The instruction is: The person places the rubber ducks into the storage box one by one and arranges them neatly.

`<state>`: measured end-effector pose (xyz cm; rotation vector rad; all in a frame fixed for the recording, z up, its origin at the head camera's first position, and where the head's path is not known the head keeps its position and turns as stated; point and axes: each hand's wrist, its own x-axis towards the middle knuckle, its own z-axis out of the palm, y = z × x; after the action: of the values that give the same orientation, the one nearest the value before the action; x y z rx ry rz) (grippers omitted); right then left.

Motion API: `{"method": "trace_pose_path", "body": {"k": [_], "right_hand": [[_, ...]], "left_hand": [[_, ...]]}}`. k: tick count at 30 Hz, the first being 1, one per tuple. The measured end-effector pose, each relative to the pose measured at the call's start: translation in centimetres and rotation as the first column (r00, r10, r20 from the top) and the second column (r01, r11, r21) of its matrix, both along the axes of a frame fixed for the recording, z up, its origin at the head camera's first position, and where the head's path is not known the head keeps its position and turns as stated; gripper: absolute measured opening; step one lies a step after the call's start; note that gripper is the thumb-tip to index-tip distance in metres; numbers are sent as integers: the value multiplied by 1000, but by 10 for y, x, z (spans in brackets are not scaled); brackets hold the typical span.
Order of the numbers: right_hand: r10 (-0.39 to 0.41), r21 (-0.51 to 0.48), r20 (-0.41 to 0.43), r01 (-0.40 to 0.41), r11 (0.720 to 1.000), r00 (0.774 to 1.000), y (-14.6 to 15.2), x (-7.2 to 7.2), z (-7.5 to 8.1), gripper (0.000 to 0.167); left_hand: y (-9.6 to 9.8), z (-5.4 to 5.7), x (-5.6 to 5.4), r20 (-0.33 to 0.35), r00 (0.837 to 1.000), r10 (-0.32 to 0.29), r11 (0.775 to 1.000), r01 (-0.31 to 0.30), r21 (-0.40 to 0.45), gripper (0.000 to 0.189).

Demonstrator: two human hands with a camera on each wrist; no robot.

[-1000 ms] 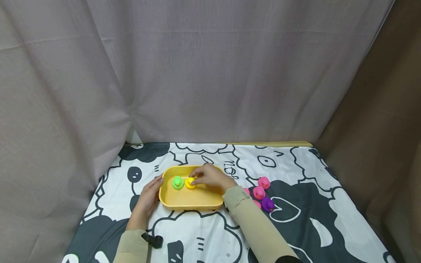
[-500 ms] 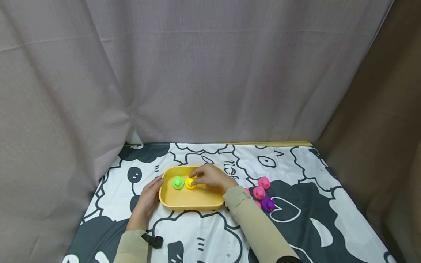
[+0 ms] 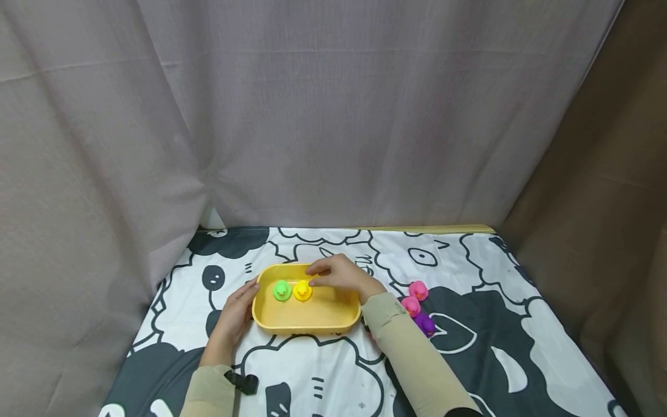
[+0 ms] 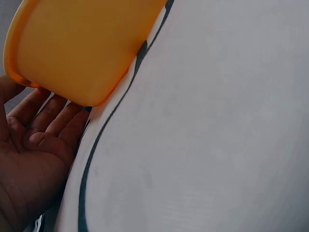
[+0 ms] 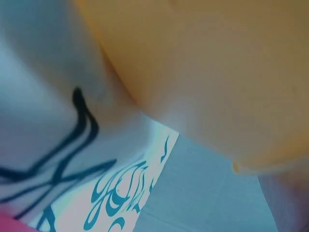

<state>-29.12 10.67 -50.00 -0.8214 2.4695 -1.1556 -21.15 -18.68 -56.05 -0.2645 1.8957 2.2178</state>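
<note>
A yellow tray point(image 3: 307, 317) lies on the patterned cloth, with a green rubber duck point(image 3: 282, 291) and a yellow rubber duck point(image 3: 302, 291) side by side inside. At the tray's left end my left hand point(image 3: 237, 313) holds the rim; in the left wrist view its fingers point(image 4: 55, 113) reach under the outer wall. My right hand point(image 3: 346, 275) hovers over the tray's far right part, holding nothing, with thumb and forefinger parted just right of the yellow duck. The right wrist view is filled mostly by the blurred tray wall point(image 5: 203, 72); the right fingers are hidden there.
Right of the tray, two pink rubber ducks point(image 3: 418, 291) and a purple rubber duck point(image 3: 424, 324) sit on the cloth point(image 3: 323, 370), partly behind the right sleeve point(image 3: 411, 353). A grey curtain point(image 3: 354, 116) hangs behind the table, a brown one point(image 3: 599, 243) on the right.
My right hand has let go of the yellow duck and drawn slightly right and back. Its sleeve now covers pink ducks seen earlier. The left hand and tray have stayed put.
</note>
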Motion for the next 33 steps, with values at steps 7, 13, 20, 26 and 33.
{"method": "trace_pose_path", "body": {"k": [7, 13, 20, 26, 33], "right_hand": [[4, 0, -14, -4, 1000, 1000, 7, 2, 9, 38], [-19, -26, -23, 18, 1000, 1000, 16, 2, 12, 39], [-78, -13, -53, 77, 997, 996, 37, 6, 16, 41], [-175, -6, -50, 175, 984, 983, 60, 14, 24, 37], [-235, -19, -70, 234, 972, 970, 88, 21, 29, 38]], "left_hand": [[0, 0, 1, 0, 1000, 7, 1000, -7, -2, 50], [0, 0, 0, -2, 1000, 8, 1000, -8, -2, 50], [1, 0, -1, 11, 1000, 7, 1000, -7, -5, 51], [1, 0, -1, -3, 1000, 5, 1000, -5, -13, 50], [1, 1, 0, -2, 1000, 13, 1000, -13, 1, 48]]}}
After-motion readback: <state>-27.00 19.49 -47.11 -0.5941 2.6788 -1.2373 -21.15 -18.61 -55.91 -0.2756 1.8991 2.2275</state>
